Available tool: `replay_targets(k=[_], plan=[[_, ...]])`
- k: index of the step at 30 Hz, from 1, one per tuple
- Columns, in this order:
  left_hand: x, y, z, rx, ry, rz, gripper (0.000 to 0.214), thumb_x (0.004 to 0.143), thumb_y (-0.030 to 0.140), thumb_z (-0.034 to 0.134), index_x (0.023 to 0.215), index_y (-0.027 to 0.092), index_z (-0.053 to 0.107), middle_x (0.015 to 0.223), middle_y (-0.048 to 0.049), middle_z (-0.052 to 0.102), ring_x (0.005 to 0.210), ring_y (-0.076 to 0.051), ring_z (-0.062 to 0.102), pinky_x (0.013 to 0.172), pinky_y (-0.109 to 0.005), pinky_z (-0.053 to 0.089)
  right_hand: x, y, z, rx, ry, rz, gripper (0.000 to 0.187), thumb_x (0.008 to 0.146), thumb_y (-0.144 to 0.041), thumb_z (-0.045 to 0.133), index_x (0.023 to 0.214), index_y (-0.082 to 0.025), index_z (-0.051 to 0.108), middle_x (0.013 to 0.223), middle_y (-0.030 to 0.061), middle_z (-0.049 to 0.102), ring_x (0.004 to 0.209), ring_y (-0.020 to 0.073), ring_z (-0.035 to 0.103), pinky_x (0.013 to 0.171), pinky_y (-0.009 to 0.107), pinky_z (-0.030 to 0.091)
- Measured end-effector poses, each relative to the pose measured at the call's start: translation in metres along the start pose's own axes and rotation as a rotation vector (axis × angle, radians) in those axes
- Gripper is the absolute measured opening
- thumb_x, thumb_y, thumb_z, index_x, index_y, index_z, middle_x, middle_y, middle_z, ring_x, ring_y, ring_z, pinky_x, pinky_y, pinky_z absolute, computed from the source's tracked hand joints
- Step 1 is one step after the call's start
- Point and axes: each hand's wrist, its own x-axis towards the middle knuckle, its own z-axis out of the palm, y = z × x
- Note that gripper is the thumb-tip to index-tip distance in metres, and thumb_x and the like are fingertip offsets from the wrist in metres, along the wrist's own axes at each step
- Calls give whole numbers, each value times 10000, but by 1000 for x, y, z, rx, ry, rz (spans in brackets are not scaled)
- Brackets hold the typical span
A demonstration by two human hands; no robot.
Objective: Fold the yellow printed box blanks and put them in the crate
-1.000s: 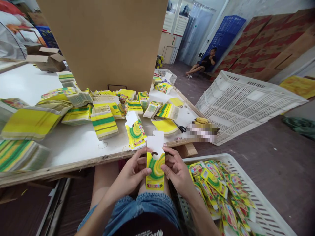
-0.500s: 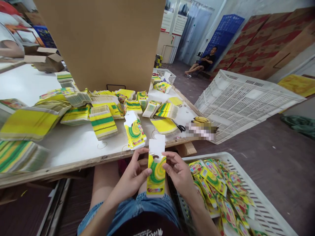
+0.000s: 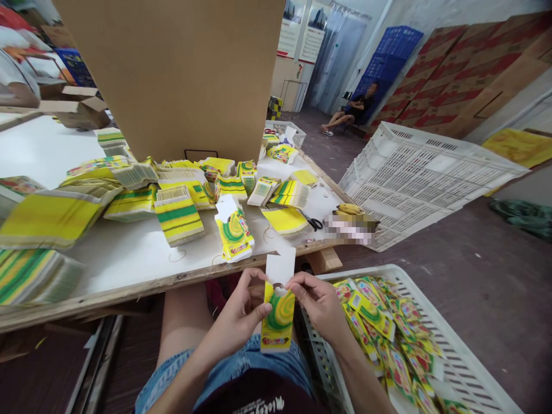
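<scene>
Over my lap, a small yellow and green carton [image 3: 277, 322] stands upright between both hands, its white top flap [image 3: 280, 267] raised. My left hand [image 3: 245, 307] grips the carton's left side, thumb on the front. At the upper right edge, by the flap's base, my right hand [image 3: 317, 299] pinches the carton with thumb and fingers. On the table edge just beyond lies a small pile of similar cartons [image 3: 235, 233], one with its white flap up. Bundles of flat printed cartons [image 3: 179, 215] spread over the white table [image 3: 133, 259].
To my right sits a white plastic crate [image 3: 463, 351] filled with colourful packets. Black scissors [image 3: 314, 222] and bananas [image 3: 350, 209] lie near the table's right edge. A large cardboard sheet [image 3: 172, 80] stands at the back. Stacked white crates [image 3: 426, 178] lean right; a person [image 3: 357, 109] sits beyond.
The carton has shifted slightly right and down in view. My right fingers have drawn closer together at its upper edge, near the flap. Both hands still hold it.
</scene>
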Motion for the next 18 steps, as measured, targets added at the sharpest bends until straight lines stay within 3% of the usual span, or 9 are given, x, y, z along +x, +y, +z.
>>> replay_targets(k=[2,4,8,10,13,15,18], plan=[[2,1,0,-27,1,-18,522,874,232,660,1268,266,320,1030,-65,687,904,-167,668,811,-291,491,0,3,1,61,18,18,164,916,-360,598,974,-215,648,841,32,684,772,169,634,703,258,492],[5,0,0,-11,-6,-42,591,850,234,685,1320,245,326,1045,-86,691,925,-188,673,832,-311,495,1,5,0,115,58,35,272,907,-380,610,1143,-247,590,915,36,696,813,179,650,742,284,510],[8,-4,0,81,37,-19,445,855,267,668,1242,204,458,1055,-98,691,923,-199,663,829,-315,501,4,-1,-9,-5,116,-2,326,920,-485,551,988,-208,709,947,75,695,929,215,633,855,330,485],[8,-7,1,199,71,10,416,879,265,631,1260,207,474,1041,-85,692,884,-178,647,830,-309,497,6,-6,-14,-12,32,78,389,901,-526,563,1026,-193,720,782,47,668,797,195,619,763,314,489],[8,-10,1,367,93,43,418,897,251,591,1300,211,490,1014,-67,691,801,-147,620,841,-303,490,7,-13,-17,67,-132,245,539,785,-524,720,1202,-191,645,668,-17,611,627,139,546,625,262,454],[7,-11,0,410,111,57,431,895,258,587,1315,213,502,978,-57,690,775,-146,616,831,-298,493,9,-15,-19,138,-186,266,610,732,-563,752,1193,-176,652,695,-9,623,633,130,539,636,258,454],[7,-10,-1,419,142,67,445,873,290,613,1303,203,538,898,-52,692,780,-175,634,798,-299,509,11,-16,-22,201,-217,246,612,758,-655,665,1083,-139,715,693,18,631,617,133,532,619,269,457]])
